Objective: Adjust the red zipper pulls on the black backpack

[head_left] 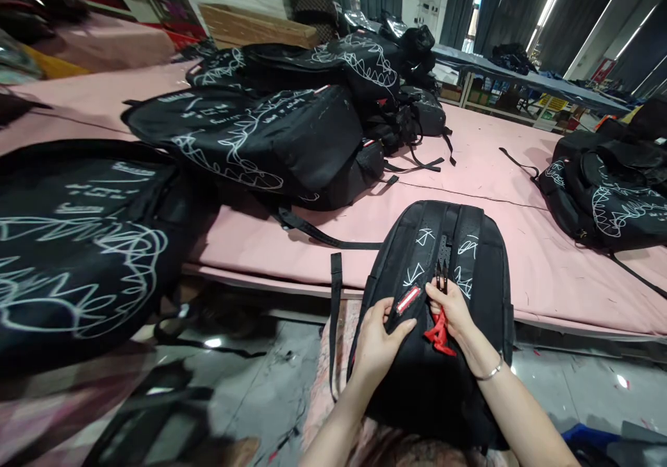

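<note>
A black backpack (417,377) with white scribbled marks leans upright against the table's front edge, its strap panel facing me. My left hand (376,338) rests on the panel beside a red-and-white label (408,300). Its thumb and fingers are apart, with the label just above the gap between them. My right hand (456,310) is closed on thread snips (442,277) with dark blades pointing up the backpack. Red cloth (440,333) hangs below the right fingers at the snips. A black webbing strap (335,314) dangles at the backpack's left side.
Large black backpacks with white scribbles lie on the pink table (469,175): one stacked pair (292,140) behind, one (78,244) at left overhanging the front edge, more (609,182) at right. Straps trail across the surface. Another table (521,71) stands behind.
</note>
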### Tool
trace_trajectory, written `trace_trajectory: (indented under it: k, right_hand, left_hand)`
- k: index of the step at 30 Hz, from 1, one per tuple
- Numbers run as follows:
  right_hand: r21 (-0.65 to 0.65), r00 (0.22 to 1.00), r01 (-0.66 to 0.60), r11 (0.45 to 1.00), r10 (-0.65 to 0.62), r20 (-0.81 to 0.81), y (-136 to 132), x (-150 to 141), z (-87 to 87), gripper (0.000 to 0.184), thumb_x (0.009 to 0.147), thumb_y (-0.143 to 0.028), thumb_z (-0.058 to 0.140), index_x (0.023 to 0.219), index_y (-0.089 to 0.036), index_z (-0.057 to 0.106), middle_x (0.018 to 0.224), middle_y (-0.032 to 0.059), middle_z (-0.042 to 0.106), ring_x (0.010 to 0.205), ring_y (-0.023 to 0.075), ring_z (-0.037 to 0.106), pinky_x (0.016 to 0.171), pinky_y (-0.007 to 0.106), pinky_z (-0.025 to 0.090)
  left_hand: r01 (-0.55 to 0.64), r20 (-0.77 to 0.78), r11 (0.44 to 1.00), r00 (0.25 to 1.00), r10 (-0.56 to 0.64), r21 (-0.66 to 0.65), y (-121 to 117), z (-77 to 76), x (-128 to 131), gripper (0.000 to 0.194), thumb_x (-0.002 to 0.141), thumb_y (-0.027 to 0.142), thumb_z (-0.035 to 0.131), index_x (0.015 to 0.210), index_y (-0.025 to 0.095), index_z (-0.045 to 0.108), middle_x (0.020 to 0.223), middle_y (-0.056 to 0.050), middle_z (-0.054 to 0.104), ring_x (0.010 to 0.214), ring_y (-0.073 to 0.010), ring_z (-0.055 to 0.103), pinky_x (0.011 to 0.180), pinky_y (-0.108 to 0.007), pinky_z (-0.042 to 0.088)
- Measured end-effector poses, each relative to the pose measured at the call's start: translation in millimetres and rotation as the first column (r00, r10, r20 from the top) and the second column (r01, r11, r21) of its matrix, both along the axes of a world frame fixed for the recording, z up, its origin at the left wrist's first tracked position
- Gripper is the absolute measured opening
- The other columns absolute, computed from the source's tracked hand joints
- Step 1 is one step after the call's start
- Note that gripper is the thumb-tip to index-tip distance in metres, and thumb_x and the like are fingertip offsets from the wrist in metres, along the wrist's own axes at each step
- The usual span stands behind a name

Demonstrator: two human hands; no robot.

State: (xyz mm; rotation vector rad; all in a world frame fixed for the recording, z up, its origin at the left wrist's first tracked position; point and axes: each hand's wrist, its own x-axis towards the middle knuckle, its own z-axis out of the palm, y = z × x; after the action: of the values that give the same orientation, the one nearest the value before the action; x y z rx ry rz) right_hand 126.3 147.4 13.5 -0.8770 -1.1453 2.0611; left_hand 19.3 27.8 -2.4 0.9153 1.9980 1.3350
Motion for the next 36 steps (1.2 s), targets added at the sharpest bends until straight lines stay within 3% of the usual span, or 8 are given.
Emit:
trace_trajectory:
  k: [10, 14, 20, 25, 28, 31, 33, 36]
  right_hand:
    - [0.001, 0.999, 0.033, 0.999, -0.033, 0.043, -7.7, -0.4, -1.2, 0.043, 0.061, -0.043, 0.075, 0.069, -0.018, 0.042, 0.048, -0.012, 0.027, 0.038, 0.0017, 0.019, 0.034, 0.014, 0.014]
    - [0.205, 0.98, 0.023, 0.978, -0.063, 0.188, -11.8, 2.6, -0.9, 0.039, 0.069, -0.05, 0.066, 0.068, -0.018, 0.042, 0.047, -0.0107, 0.028, 0.038, 0.0038, 0.021, 0.035, 0.016, 0.017]
    - [0.534, 0.938, -0.093, 0.84, -0.106, 0.331, -6.5, 4.4, -0.9, 0.031, 0.078, -0.046, 0.055, 0.068, -0.018, 0.047, 0.057, -0.0053, 0.041, 0.05, 0.009, 0.04, 0.048, 0.02, 0.034]
    - [0.775, 0.864, -0.229, 0.589, -0.244, 0.44, 0.3, 19.6, 17.6, 0.021, 0.089, -0.035, 0.044, 0.103, -0.02, 0.049, 0.089, 0.0022, 0.058, 0.078, 0.0163, 0.055, 0.071, 0.029, 0.043]
    - [0.89, 0.856, -0.335, 0.309, -0.296, 0.425, 17.6, 28.9, 33.6, 0.02, 0.092, -0.03, 0.04, 0.106, -0.019, 0.05, 0.094, 0.0061, 0.058, 0.084, 0.0192, 0.055, 0.076, 0.034, 0.043]
    - [0.899, 0.881, -0.436, 0.03, -0.191, 0.433, 42.5, 30.6, 45.0, 0.019, 0.092, -0.029, 0.042, 0.102, -0.018, 0.054, 0.092, 0.0084, 0.06, 0.086, 0.0211, 0.054, 0.077, 0.036, 0.043]
    - [0.883, 0.883, -0.466, -0.065, -0.104, 0.458, 57.2, 28.2, 51.0, 0.02, 0.093, -0.031, 0.043, 0.101, -0.018, 0.055, 0.093, 0.0087, 0.061, 0.087, 0.021, 0.055, 0.077, 0.036, 0.043]
    - [0.84, 0.851, -0.523, -0.145, -0.028, 0.525, 70.3, 22.4, 61.1, 0.021, 0.093, -0.034, 0.044, 0.1, -0.018, 0.056, 0.093, 0.0081, 0.062, 0.086, 0.0202, 0.055, 0.076, 0.035, 0.042]
  left_hand:
    - [0.079, 0.163, 0.997, 0.983, -0.08, 0.017, -27.0, 15.6, -1.9, 0.043, 0.069, 0.028, 0.058, 0.11, 0.017, 0.051, 0.114, -0.009, 0.056, 0.109, -0.0233, 0.05, 0.097, -0.039, 0.036]
    - [0.111, 0.26, 0.991, 0.957, -0.126, 0.069, -20.7, 16.9, -3.8, 0.043, 0.068, 0.027, 0.059, 0.109, 0.016, 0.051, 0.112, -0.009, 0.058, 0.108, -0.023, 0.052, 0.097, -0.038, 0.037]
    - [0.188, 0.471, 0.964, 0.844, -0.256, 0.187, 8.4, 27.5, -16.8, 0.05, 0.065, 0.033, 0.068, 0.108, 0.012, 0.052, 0.115, -0.012, 0.059, 0.109, -0.0244, 0.053, 0.099, -0.038, 0.036]
    - [0.166, 0.53, 0.957, 0.803, -0.272, 0.239, 14.6, 29.6, -24.1, 0.062, 0.061, 0.026, 0.073, 0.117, 0.014, 0.049, 0.122, -0.01, 0.056, 0.114, -0.0239, 0.05, 0.104, -0.038, 0.033]
    - [0.158, 0.552, 0.953, 0.786, -0.279, 0.257, 9.1, 25.6, -26.6, 0.061, 0.062, 0.025, 0.073, 0.118, 0.016, 0.052, 0.126, -0.008, 0.054, 0.12, -0.0243, 0.045, 0.107, -0.038, 0.027]
    - [0.16, 0.555, 0.946, 0.777, -0.296, 0.281, 4.8, 23.2, -29.1, 0.06, 0.064, 0.025, 0.073, 0.12, 0.018, 0.053, 0.129, -0.007, 0.052, 0.123, -0.0248, 0.041, 0.109, -0.039, 0.024]
    - [0.166, 0.558, 0.937, 0.766, -0.319, 0.307, 3.6, 23.5, -31.1, 0.059, 0.065, 0.027, 0.073, 0.12, 0.019, 0.053, 0.129, -0.006, 0.051, 0.124, -0.0252, 0.04, 0.109, -0.039, 0.024]
    - [0.185, 0.56, 0.924, 0.75, -0.352, 0.334, 3.2, 25.8, -34.1, 0.056, 0.066, 0.026, 0.072, 0.119, 0.02, 0.054, 0.128, -0.006, 0.052, 0.123, -0.0252, 0.042, 0.108, -0.039, 0.025]
